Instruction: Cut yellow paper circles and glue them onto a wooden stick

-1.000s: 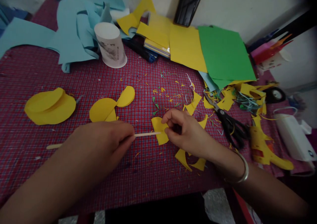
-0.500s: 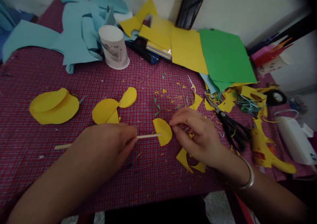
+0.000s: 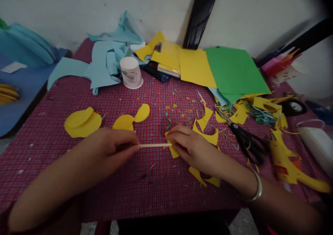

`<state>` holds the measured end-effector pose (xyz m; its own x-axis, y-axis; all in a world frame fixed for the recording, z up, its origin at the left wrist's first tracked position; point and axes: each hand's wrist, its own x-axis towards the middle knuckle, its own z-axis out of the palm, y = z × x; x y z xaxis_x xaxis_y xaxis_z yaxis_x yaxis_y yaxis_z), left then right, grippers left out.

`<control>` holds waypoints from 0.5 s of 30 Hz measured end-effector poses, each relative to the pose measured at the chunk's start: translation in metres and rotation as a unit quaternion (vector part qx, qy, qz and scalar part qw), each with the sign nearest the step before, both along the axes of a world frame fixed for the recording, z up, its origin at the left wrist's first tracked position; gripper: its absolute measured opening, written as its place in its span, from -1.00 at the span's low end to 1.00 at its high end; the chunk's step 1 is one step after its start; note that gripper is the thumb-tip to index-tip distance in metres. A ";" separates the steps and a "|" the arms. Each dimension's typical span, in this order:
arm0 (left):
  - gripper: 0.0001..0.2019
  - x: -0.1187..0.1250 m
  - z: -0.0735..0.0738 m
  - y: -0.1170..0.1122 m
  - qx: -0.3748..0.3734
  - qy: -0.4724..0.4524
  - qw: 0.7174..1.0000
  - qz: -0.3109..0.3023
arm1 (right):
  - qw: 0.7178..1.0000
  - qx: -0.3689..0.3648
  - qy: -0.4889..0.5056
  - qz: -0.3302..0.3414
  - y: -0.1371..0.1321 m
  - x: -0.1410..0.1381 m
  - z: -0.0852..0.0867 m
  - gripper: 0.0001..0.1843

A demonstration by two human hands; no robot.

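Note:
My left hand (image 3: 114,145) pinches a thin pale wooden stick (image 3: 154,145) that points right, level above the table. Its tip reaches a small yellow paper piece (image 3: 173,153), where it meets my right fingers. My right hand (image 3: 192,146) is closed on that paper, covering most of it; its fingertips are partly hidden. Behind my left hand lie yellow paper cutouts (image 3: 124,122) with a leaf-shaped one (image 3: 142,112) touching them. Farther left rests a stack of rounded yellow cutouts (image 3: 83,122). Curved yellow scraps (image 3: 199,176) lie below my right hand.
Black scissors (image 3: 244,138) and a yellow glue gun (image 3: 288,165) lie at the right. Behind stand a paper cup (image 3: 130,74) and a phone (image 3: 200,18) against the wall. Blue paper (image 3: 104,67), yellow sheets (image 3: 196,68) and a green sheet (image 3: 236,70) line the back.
My right hand has moved left onto the yellow paper and now covers most of it at the stick's tip. The view has shifted, showing more at the left and back.

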<state>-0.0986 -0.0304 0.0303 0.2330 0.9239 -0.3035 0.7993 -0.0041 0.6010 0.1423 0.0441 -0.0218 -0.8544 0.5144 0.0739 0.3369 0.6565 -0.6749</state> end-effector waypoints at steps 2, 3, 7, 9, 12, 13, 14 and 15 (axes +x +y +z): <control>-0.71 -0.007 0.004 0.000 -0.011 -0.035 0.999 0.032 | 1.000 -0.011 0.006 0.003 0.001 0.002 0.001 -0.75; -0.72 -0.009 0.005 0.000 -0.014 -0.048 0.998 0.044 | 1.000 -0.011 0.002 0.003 0.001 0.002 0.002 -0.76; -0.75 -0.007 0.001 0.003 -0.010 -0.064 0.996 0.056 | 0.999 0.008 -0.044 0.009 -0.002 0.004 0.005 -0.82; -0.76 -0.005 -0.004 0.006 -0.007 -0.068 0.996 0.051 | 0.998 0.021 -0.061 0.016 -0.004 0.003 0.006 -0.85; -0.75 -0.005 -0.005 0.007 0.004 -0.067 0.996 0.055 | 0.996 0.042 -0.075 0.017 -0.007 0.001 0.008 -0.88; -0.74 -0.005 -0.002 0.006 0.010 -0.064 0.996 0.062 | 0.996 0.047 -0.077 0.017 -0.008 0.001 0.009 -0.88; -0.73 -0.004 0.002 0.004 0.018 -0.059 0.996 0.072 | 0.996 0.050 -0.078 0.018 -0.008 0.001 0.010 -0.88; -0.72 -0.003 0.008 0.002 0.027 -0.054 0.995 0.084 | 0.995 0.053 -0.077 0.018 -0.009 0.001 0.012 -0.87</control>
<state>-0.1011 -0.0284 0.0387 0.1029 0.9668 -0.2341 0.7229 0.0890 0.6852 0.1435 0.0353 -0.0094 -0.8773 0.4799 -0.0076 0.4067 0.7349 -0.5427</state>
